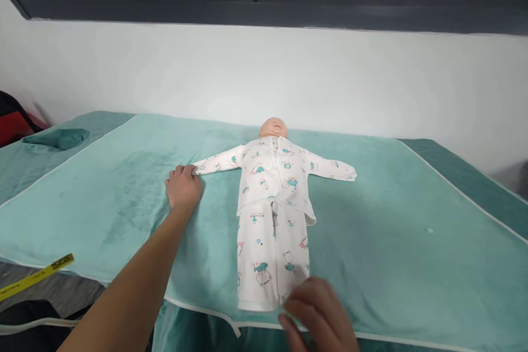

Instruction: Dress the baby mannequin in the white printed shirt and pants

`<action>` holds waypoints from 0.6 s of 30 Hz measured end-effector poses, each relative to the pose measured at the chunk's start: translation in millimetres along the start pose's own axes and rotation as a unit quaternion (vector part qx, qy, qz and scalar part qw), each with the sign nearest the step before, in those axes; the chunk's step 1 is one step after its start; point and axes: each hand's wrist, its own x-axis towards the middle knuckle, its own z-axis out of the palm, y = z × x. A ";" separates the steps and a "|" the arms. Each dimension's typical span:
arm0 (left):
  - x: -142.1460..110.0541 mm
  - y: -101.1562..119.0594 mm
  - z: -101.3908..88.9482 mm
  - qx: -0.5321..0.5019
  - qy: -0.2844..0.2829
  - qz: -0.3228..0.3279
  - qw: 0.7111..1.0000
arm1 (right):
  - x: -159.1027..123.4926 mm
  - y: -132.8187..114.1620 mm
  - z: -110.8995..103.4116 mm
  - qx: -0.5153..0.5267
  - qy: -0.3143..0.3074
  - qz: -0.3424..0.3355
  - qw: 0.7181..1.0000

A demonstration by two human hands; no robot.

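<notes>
A baby doll (273, 127) lies on its back, dressed in a white printed baby shirt (264, 173) and matching baby pants (259, 269). Both sleeves are stretched out sideways. My left hand (183, 184) is at the end of the left-hand sleeve, its fingers curled down and closed over the cuff. Close to the hem of the right-hand pant leg hovers my right hand (319, 313), slightly blurred, thumb and fingers apart with nothing visible between them. Whether it touches the hem I cannot tell.
A light green blanket (391, 253) with pale edging spreads under the doll, over a darker green cover (445, 157). Behind stand a white wall (264, 77) and a dark window frame (264, 8). A red and black bag (14, 121) and yellow strap (37, 276) are at left.
</notes>
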 end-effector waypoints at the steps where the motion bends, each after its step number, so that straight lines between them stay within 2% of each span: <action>1: -0.1 0.1 0.0 -0.002 0.002 -0.001 1.000 | -0.7 5.6 -5.1 -0.015 -0.005 0.021 1.000; 3: 0.1 0.4 0.1 -0.006 0.004 -0.005 1.000 | -5.5 15.9 -10.3 -0.044 -0.019 0.051 0.998; 9: 1.3 -0.6 1.9 -0.008 0.004 -0.012 1.000 | -27.1 23.7 -0.8 -0.044 -0.070 0.023 0.996; 12: 1.3 -2.1 2.7 -0.004 0.004 -0.010 1.000 | -27.0 23.4 -3.5 -0.051 -0.068 0.037 0.996; 16: 1.2 -1.9 2.8 0.001 0.004 -0.003 1.000 | -23.3 25.3 -13.1 -0.040 -0.076 0.004 0.996; 18: 1.3 -1.2 2.9 -0.001 0.005 -0.001 1.000 | -24.4 23.9 -14.2 -0.036 -0.089 0.008 0.995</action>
